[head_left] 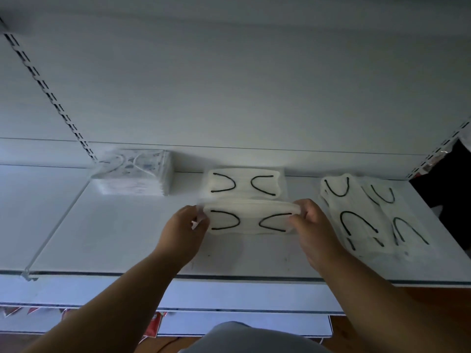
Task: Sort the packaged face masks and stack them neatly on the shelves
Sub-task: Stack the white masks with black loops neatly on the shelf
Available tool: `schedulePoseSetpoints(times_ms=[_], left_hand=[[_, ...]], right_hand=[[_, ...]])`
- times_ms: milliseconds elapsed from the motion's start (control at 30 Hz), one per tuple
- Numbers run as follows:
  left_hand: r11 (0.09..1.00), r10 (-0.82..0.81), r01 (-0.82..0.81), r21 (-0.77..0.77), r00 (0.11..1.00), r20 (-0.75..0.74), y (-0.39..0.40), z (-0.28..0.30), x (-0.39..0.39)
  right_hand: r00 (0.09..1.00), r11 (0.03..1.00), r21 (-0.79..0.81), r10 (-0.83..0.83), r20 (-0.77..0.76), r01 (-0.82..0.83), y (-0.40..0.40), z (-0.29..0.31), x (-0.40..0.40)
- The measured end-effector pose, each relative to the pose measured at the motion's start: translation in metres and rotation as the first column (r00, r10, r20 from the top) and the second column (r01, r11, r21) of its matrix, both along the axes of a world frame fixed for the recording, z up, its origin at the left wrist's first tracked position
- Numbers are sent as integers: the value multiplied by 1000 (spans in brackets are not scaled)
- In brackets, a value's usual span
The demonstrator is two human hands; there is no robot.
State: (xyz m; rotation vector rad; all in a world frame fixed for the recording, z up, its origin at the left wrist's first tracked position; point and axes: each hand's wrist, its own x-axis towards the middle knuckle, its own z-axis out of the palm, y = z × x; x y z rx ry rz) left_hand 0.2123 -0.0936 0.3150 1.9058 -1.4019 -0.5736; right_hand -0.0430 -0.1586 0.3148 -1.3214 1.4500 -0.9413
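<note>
A bundle of packaged white face masks with black ear loops is held just above the white shelf. My left hand grips its left end and my right hand grips its right end. Behind it lies a neat stack of the same masks. To the right, several more black-looped masks lie loosely overlapping. At the back left stands a tall stack of masks in printed white wrappers.
A clear divider runs along the shelf's left side. Slotted uprights climb the back panel. A dark object sits past the shelf's right end. Red-labelled items show below the front edge.
</note>
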Motion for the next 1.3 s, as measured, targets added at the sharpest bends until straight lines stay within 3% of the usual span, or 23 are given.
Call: schedulePoseSetpoints(times_ms=[100,267,400,667,767,967,1033,1133,1200,1300], left_hand=[[984,-26,39,-172,996,81,0,0,8],[989,-131,111,99,963,234,-9,-15,16],[999,-36,34,23,994,106,-17,-8,14],[987,147,-134,95,976,-158,-74,9,25],[989,106,-106,102,994,7,-94,14,26],[976,-65,-3,218,951,303,-104,6,26],[994,-79,34,108,889,450,-99,6,25],[949,-267,315,21,764,588,-92,8,18],[894,-393,436,102,655,646,-96,4,15],[870,-453,456,188,590,668,-108,1,12]], right_hand=[[997,997,-68,19,-79,-24,-1,2,-2],[972,990,-52,120,-203,-133,-3,-7,-9],[971,992,-105,38,-237,-64,-15,-11,-9],[936,978,-188,-145,-320,88,-76,6,13],[905,974,-207,-169,-390,93,-99,11,23],[751,987,-139,-32,-659,-80,-115,-1,34],[652,968,-202,-56,-756,-151,-112,-4,34],[534,819,-407,-150,-832,-403,-99,-8,31],[470,742,-320,-7,-882,-590,-92,-12,28],[436,712,-254,81,-896,-654,-95,-13,28]])
